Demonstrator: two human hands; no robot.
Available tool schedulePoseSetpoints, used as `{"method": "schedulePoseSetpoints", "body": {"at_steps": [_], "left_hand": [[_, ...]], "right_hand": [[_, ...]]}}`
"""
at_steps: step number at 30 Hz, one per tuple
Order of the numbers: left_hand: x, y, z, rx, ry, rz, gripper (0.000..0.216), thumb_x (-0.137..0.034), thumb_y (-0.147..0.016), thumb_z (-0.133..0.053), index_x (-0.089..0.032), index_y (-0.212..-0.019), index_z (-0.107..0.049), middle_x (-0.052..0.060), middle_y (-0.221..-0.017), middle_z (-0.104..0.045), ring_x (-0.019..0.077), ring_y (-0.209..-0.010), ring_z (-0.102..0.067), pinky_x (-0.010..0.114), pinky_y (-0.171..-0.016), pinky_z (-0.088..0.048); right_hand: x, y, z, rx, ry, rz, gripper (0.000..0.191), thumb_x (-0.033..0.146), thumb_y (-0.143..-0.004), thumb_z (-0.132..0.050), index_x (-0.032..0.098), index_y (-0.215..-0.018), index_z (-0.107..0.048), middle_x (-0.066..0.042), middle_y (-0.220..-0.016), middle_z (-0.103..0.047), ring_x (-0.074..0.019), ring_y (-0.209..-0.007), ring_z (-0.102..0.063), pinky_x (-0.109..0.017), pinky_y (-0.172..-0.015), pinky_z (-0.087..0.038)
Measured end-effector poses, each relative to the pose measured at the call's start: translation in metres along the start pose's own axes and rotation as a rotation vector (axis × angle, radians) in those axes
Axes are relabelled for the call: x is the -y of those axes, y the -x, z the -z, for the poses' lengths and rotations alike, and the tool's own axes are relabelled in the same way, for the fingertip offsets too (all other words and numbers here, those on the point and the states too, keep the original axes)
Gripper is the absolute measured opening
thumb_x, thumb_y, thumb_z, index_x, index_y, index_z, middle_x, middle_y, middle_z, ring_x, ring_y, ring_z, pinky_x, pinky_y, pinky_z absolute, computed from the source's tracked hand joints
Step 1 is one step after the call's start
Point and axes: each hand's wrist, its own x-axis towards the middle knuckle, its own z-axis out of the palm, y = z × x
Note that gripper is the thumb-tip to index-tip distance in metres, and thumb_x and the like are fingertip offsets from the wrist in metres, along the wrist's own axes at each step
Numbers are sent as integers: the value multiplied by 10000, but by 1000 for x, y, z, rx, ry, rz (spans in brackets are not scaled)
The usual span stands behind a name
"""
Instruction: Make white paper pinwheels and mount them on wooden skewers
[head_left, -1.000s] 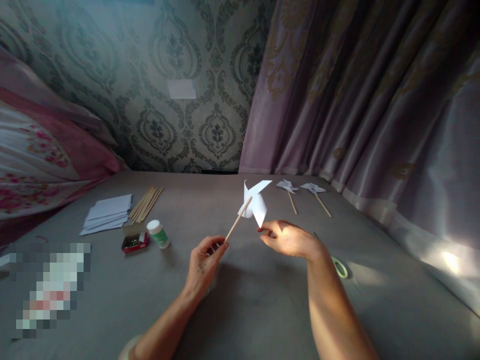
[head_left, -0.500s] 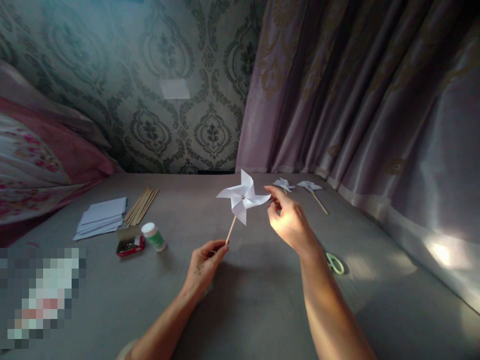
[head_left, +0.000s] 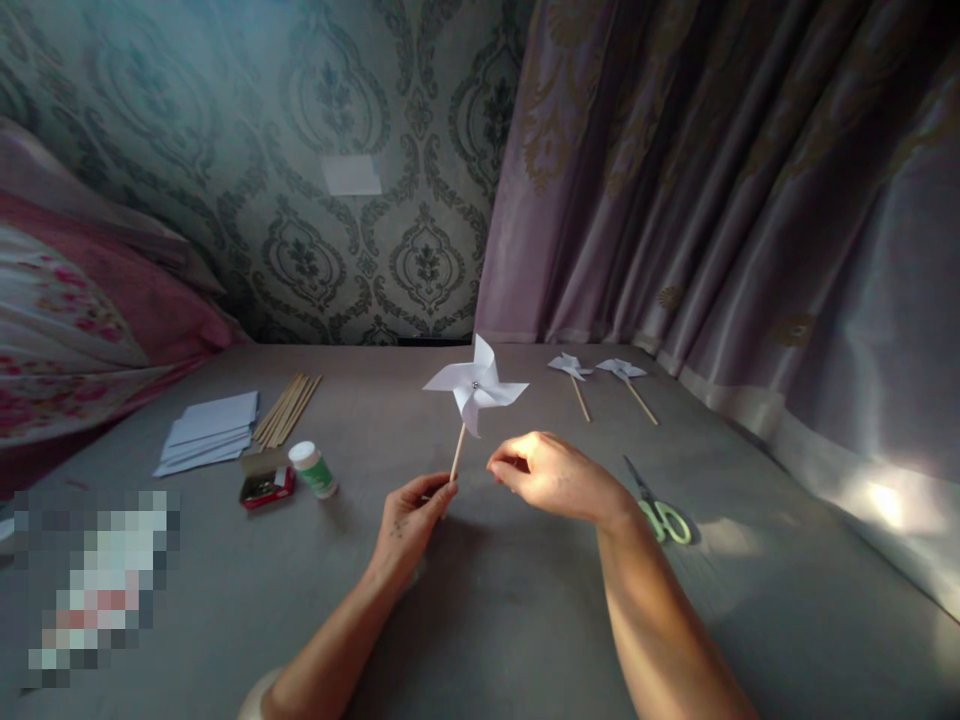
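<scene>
A white paper pinwheel with a small metal pin at its centre stands upright on a thin wooden stick. Thumb and fingers of my left hand pinch the lower end of that stick. Just right of the stick, apart from it, hovers my right hand. Its fingers are curled in towards the thumb, and I see nothing between them. Two more pinwheels lie farther back on the right, a nearer-centre pinwheel and an outer pinwheel. Scissors with green handles lie beside my right wrist.
At left on the grey covered surface are a stack of white paper, several wooden sticks, an opened red box of small metal pieces and a white-capped bottle. A wall and curtain close off the back and right.
My right hand has come down and left, away from the pinwheel's blade, with its fingers more curled. The pinwheel's blades have turned slightly. My left hand still holds the stick.
</scene>
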Motion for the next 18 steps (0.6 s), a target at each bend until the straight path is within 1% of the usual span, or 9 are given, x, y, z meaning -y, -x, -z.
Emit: {"method": "schedulePoseSetpoints", "body": {"at_steps": [2, 4, 5, 8, 10, 12, 14, 16, 18], "left_hand": [[-3, 1, -1, 0, 26, 11, 430, -472, -580, -773, -152, -867, -774, 37, -651, -653, 107, -566, -459, 220, -533, -331], [-5, 1, -2, -1, 44, 13, 422, -466, -570, -776, -153, -854, -776, 46, -672, -667, 114, -582, -472, 222, -539, -338], [-6, 2, -2, -2, 48, 12, 417, -462, -567, -777, -155, -849, -777, 48, -679, -671, 117, -589, -477, 222, -540, -340], [-8, 3, -3, 0, 54, 7, 410, -459, -569, -775, -155, -844, -778, 49, -676, -675, 122, -597, -486, 222, -538, -340], [-8, 4, -3, 4, 67, -1, 409, -462, -573, -773, -154, -842, -778, 50, -681, -681, 127, -607, -498, 222, -543, -347], [-9, 4, -3, 1, 92, -3, 409, -461, -564, -779, -154, -835, -778, 52, -691, -689, 132, -622, -511, 225, -557, -361], [-9, 5, -3, -5, 126, 10, 415, -457, -550, -791, -153, -832, -778, 54, -700, -695, 133, -629, -518, 227, -572, -374], [-9, 5, -3, -6, 159, 31, 426, -457, -538, -801, -148, -830, -777, 60, -711, -698, 129, -625, -519, 229, -579, -382], [-9, 5, -3, 2, 186, 56, 439, -459, -537, -805, -141, -838, -776, 70, -728, -701, 125, -618, -521, 228, -575, -385]], "right_hand": [[-8, -7, -4, -115, -170, -94, 233, 305, -858, -532, 181, -730, -682, -28, -717, -706, -128, -612, -631, -228, -565, -442], [-13, -17, -12, -235, -396, -204, 283, 372, -867, -537, 159, -722, -652, -38, -708, -694, -106, -540, -604, -212, -503, -425], [-13, -21, -16, -247, -513, -255, 313, 412, -865, -548, 151, -718, -638, -40, -694, -686, -95, -496, -585, -204, -464, -406], [-6, -32, -32, -167, -838, -398, 427, 544, -813, -599, 137, -684, -614, -42, -624, -658, -74, -398, -529, -187, -376, -341], [3, -37, -43, -124, -997, -456, 471, 596, -760, -635, 137, -661, -603, -24, -574, -631, -61, -358, -490, -183, -345, -301], [10, -40, -51, -153, -1119, -463, 468, 595, -696, -695, 143, -638, -588, 13, -526, -588, -45, -338, -441, -180, -333, -266], [13, -41, -58, -215, -1215, -439, 452, 563, -614, -763, 146, -632, -589, 43, -511, -553, -32, -349, -411, -177, -341, -252], [13, -41, -64, -257, -1275, -402, 448, 536, -545, -804, 143, -657, -621, 52, -533, -550, -25, -382, -409, -173, -363, -260], [11, -41, -69, -272, -1301, -359, 449, 521, -520, -813, 140, -708, -668, 48, -569, -565, -25, -417, -421, -175, -389, -276]]}}
